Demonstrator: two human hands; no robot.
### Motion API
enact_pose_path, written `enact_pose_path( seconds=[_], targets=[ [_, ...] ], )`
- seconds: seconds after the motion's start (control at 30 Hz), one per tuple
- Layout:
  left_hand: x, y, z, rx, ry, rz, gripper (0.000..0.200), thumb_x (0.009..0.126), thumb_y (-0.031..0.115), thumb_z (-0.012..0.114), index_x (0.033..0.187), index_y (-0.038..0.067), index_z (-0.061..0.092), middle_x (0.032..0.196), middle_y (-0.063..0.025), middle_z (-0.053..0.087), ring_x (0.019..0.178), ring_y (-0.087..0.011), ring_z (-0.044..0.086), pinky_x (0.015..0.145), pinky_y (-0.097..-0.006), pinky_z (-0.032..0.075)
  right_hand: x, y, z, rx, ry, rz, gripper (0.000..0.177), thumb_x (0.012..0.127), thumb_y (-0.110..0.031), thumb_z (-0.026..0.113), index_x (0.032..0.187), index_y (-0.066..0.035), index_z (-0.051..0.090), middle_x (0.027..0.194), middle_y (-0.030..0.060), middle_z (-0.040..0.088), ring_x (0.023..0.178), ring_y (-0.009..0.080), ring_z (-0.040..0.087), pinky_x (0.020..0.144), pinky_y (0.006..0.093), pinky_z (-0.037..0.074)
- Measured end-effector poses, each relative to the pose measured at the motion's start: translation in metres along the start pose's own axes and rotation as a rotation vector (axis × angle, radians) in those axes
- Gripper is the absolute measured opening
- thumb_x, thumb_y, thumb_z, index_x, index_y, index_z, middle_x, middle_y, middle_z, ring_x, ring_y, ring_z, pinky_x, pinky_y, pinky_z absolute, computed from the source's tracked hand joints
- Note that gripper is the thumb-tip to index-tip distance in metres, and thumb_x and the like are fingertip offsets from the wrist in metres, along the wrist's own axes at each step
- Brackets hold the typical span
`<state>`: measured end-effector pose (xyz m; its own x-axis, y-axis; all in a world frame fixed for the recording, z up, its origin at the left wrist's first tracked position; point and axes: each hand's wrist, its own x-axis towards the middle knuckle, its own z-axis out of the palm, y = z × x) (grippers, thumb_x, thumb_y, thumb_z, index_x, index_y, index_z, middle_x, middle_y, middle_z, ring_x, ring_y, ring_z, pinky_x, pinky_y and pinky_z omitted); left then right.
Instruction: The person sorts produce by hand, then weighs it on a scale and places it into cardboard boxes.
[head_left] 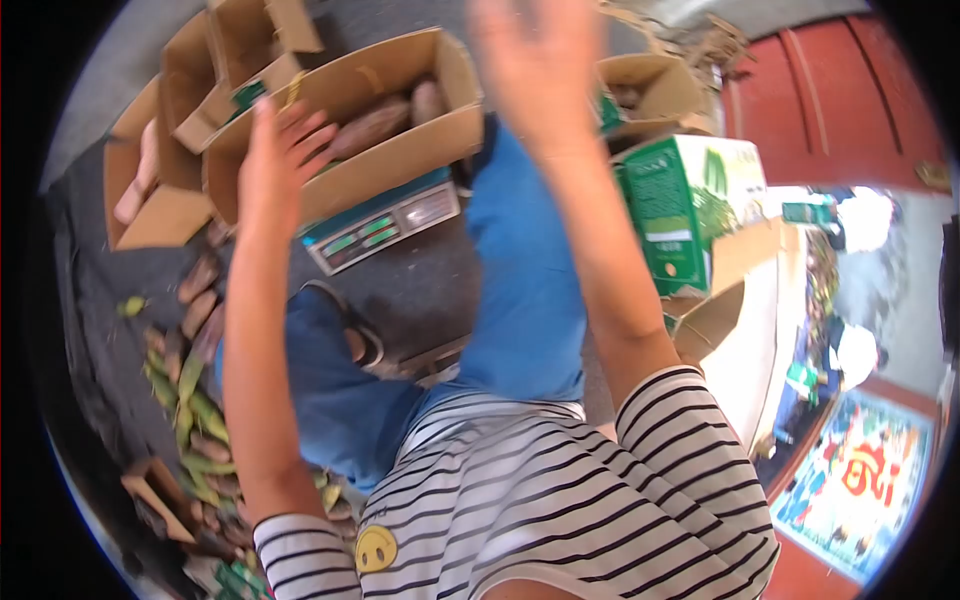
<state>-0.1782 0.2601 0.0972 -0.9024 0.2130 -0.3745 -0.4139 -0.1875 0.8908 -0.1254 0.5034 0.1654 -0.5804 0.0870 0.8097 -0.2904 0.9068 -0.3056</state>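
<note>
An open cardboard box (pixel 400 165) rests on a digital scale (pixel 385 228) in front of my knees, with several long reddish-brown roots (pixel 372 128) inside. My left hand (pixel 280 150) is over the box's left part, fingers spread, and nothing shows in it. Raised past the box's right end, my right hand (pixel 540 70) is blurred by motion. Its fingers look apart, cut off by the top edge, with nothing visible in them.
More open boxes stand at the upper left (pixel 160 215) and upper right (pixel 650 85). A green and white carton (pixel 680 215) is right of my knee. Roots and green husks (pixel 195 410) lie at the left. People (pixel 855 350) are at the far right.
</note>
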Motion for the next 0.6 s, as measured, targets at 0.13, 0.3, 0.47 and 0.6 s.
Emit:
enact_pose_path(
  seconds=[0.13, 0.3, 0.47, 0.6],
  targets=[
    [-0.012, -0.004, -0.016, 0.073, -0.027, 0.047, 0.075, 0.092, 0.059, 0.04, 0.132, -0.004, 0.041, 0.127, -0.0189, 0.051, 0.113, -0.025, 0.053, 0.096, -0.0397, 0.04, -0.079, 0.154, -0.196, -0.38, 0.449, 0.273, 0.042, 0.082, -0.017, 0.068, 0.12, -0.003, 0.056, 0.112, 0.0168, 0.056, 0.115, 0.031, 0.048, 0.099, 0.0407, 0.037],
    [-0.02, -0.007, -0.012, 0.106, 0.012, 0.025, 0.067, 0.094, 0.057, 0.037, 0.129, 0.001, 0.046, 0.122, -0.0136, 0.056, 0.108, -0.0218, 0.056, 0.093, -0.0374, 0.041, -0.305, 0.267, -0.39, -0.422, 0.837, 1.427, 0.072, 0.072, -0.037, 0.078, 0.121, 0.006, 0.051, 0.121, 0.0194, 0.056, 0.109, 0.0335, 0.055, 0.09, 0.0441, 0.047],
    [-0.019, -0.01, 0.0, 0.183, -0.013, -0.007, 0.066, 0.095, 0.056, 0.035, 0.127, -0.001, 0.048, 0.12, -0.0133, 0.056, 0.106, -0.0208, 0.057, 0.09, -0.0369, 0.042, -0.291, 0.157, -0.304, 0.453, 0.71, 1.689, 0.06, 0.083, -0.034, 0.068, 0.13, -0.005, 0.046, 0.125, 0.0102, 0.056, 0.112, 0.0276, 0.054, 0.089, 0.0432, 0.048],
    [-0.016, -0.021, -0.004, 0.674, -0.098, 0.281, 0.053, 0.092, 0.045, 0.049, 0.123, 0.002, 0.051, 0.118, -0.0156, 0.057, 0.105, -0.0235, 0.057, 0.087, -0.0366, 0.043, -0.242, 0.131, -0.276, 0.423, 0.63, 1.288, 0.05, 0.087, -0.025, 0.064, 0.129, -0.002, 0.046, 0.12, 0.0123, 0.058, 0.106, 0.0263, 0.058, 0.087, 0.0411, 0.051]
  ],
)
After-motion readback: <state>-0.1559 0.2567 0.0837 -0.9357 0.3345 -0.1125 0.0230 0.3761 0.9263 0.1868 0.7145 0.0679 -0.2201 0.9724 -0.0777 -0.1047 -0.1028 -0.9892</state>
